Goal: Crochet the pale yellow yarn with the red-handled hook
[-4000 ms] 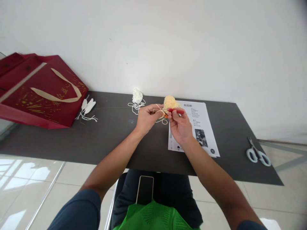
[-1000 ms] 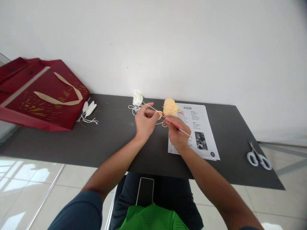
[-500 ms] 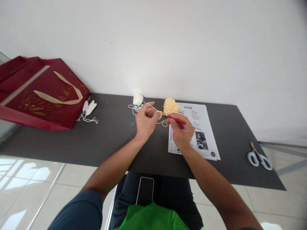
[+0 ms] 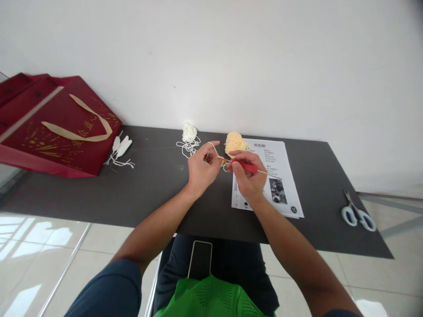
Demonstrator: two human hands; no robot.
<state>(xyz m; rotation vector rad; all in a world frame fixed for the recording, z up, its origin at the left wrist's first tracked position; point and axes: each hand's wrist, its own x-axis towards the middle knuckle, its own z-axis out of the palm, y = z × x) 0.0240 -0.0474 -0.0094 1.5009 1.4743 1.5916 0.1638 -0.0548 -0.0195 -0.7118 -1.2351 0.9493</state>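
My right hand is closed round the red handle of a crochet hook, whose thin metal end sticks out to the right over the printed sheets. The hook's tip points left to my left hand, where thumb and fingers pinch a strand of pale yellow yarn. That strand runs over the raised left index finger to the hook. A small bit of orange shows by the tip; the work between the fingertips is mostly hidden. Just behind the hands sit a yellow yarn ball and a white yarn ball with loose coils.
Printed sheets lie under my right hand on the dark table. Scissors rest at the right end. White crocheted pieces with loose tails lie beside a red paper bag at left. A phone lies on my lap.
The hook and my right hand have come slightly closer to my left hand. The yarn strand over the left index finger is now shorter and more bent. The view has shifted slightly.
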